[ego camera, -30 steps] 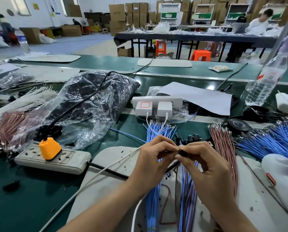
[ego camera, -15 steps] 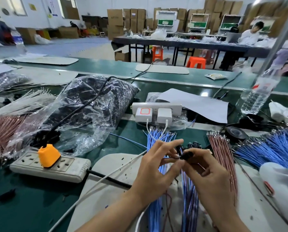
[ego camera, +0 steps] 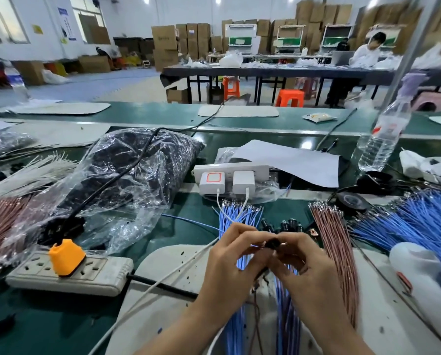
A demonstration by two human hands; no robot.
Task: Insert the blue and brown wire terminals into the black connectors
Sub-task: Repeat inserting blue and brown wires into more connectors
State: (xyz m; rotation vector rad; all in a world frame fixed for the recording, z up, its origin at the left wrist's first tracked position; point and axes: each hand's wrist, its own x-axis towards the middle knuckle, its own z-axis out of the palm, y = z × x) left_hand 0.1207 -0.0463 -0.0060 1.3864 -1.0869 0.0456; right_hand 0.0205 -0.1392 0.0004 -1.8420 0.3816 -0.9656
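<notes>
Over the table (ego camera: 35, 316), the right hand (ego camera: 306, 265) pinches a black connector (ego camera: 274, 243) steady; the left hand (ego camera: 237, 254) pinches a wire (ego camera: 256, 245) toward it (colour unclear). Blue wires (ego camera: 240, 216) and brown wires (ego camera: 334, 247) lie near, ready

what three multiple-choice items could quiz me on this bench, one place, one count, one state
1. Where is the orange plug? A in the grey power strip B on the white paper C beside the water bottle
2. How many white chargers sit in the white strip? A one B two C four
3. The black connector is A lying on the mat B pinched between left hand and right hand C inside the plastic bag
A: it stands on the strip's sockets. B: two stand side by side. B: both hands' fingertips meet on it.
</notes>
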